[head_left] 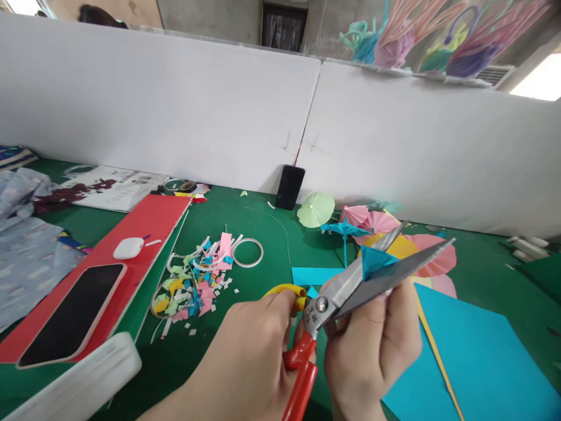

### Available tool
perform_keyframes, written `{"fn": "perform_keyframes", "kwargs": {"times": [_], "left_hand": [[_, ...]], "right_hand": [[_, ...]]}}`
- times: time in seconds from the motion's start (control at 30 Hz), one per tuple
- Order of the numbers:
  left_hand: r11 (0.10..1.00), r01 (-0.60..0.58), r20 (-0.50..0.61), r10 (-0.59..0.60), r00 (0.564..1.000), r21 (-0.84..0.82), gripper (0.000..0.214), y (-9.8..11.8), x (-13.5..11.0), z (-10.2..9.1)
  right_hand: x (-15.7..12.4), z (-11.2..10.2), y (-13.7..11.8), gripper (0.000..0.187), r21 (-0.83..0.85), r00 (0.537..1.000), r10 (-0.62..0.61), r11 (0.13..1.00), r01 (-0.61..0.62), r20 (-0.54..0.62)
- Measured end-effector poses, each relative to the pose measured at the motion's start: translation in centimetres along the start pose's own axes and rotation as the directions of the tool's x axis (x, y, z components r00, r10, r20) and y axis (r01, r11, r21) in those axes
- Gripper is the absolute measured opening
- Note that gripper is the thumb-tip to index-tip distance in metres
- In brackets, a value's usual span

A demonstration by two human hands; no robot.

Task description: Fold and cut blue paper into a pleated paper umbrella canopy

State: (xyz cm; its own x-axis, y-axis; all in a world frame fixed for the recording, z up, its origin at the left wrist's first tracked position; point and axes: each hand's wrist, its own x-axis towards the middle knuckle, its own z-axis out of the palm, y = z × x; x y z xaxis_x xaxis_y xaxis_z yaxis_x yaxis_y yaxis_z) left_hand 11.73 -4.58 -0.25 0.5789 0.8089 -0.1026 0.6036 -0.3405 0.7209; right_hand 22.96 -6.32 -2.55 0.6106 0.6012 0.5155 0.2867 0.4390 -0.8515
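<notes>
My left hand (249, 356) grips the yellow and red handles of a pair of scissors (333, 295). The blades are spread apart and point up and to the right. Between them sits a small folded blue paper wedge (376, 261). My right hand (372, 345) holds this wedge from below, fingers pinched just under the lower blade. Both hands hover over the green table mat (263, 234) near its front edge.
A blue paper sheet (473, 362) lies under my right hand, with small paper umbrellas (377, 222) behind it. A scrap pile (193, 286) and a tape ring (248, 252) lie at centre left. A phone (72, 316) and a white case (128, 248) rest on a red board (149, 216). A white partition (219, 117) closes the back.
</notes>
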Motion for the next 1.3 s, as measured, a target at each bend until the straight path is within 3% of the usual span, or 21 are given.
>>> {"fn": "perform_keyframes", "kwargs": {"times": [0.27,0.4,0.5,0.7,0.97,1.2,1.3], "left_hand": [[0.998,-0.053,-0.117,0.047,0.992,-0.045,0.011,-0.3,0.0,0.2],[0.99,-0.045,-0.101,0.031,0.994,-0.132,0.012,-0.4,0.5,0.6],[0.982,-0.064,-0.088,0.048,0.995,-0.179,0.019,-0.4,0.7,0.7],[0.978,-0.132,-0.131,0.112,0.985,-0.16,0.036,-1.9,0.4,0.8],[0.98,-0.163,0.005,0.165,0.986,-0.116,0.062,-3.2,0.8,1.2],[0.992,-0.076,-0.063,0.07,0.996,-0.099,0.067,-4.1,-1.0,2.1],[0.961,0.011,0.005,-0.01,1.0,-0.278,0.079,-2.7,-1.0,1.3]], "right_hand": [[0.2,-0.3,0.3,0.027,-0.127,0.998,-0.062,0.99,0.064,0.017],[0.8,-0.4,0.0,0.031,-0.242,0.977,-0.199,0.947,0.21,0.07],[1.0,-0.3,-0.1,0.031,-0.266,0.972,-0.218,0.935,0.234,0.088],[1.3,-0.6,-0.2,0.031,-0.226,0.988,-0.148,0.962,0.155,0.049],[1.9,-0.7,0.0,0.027,-0.073,0.992,-0.105,0.991,0.109,0.064],[1.8,-0.9,-0.2,0.03,0.013,0.978,-0.072,0.997,0.071,0.198],[1.8,-1.0,-0.4,0.027,0.011,0.959,-0.12,0.993,0.121,0.257]]}}
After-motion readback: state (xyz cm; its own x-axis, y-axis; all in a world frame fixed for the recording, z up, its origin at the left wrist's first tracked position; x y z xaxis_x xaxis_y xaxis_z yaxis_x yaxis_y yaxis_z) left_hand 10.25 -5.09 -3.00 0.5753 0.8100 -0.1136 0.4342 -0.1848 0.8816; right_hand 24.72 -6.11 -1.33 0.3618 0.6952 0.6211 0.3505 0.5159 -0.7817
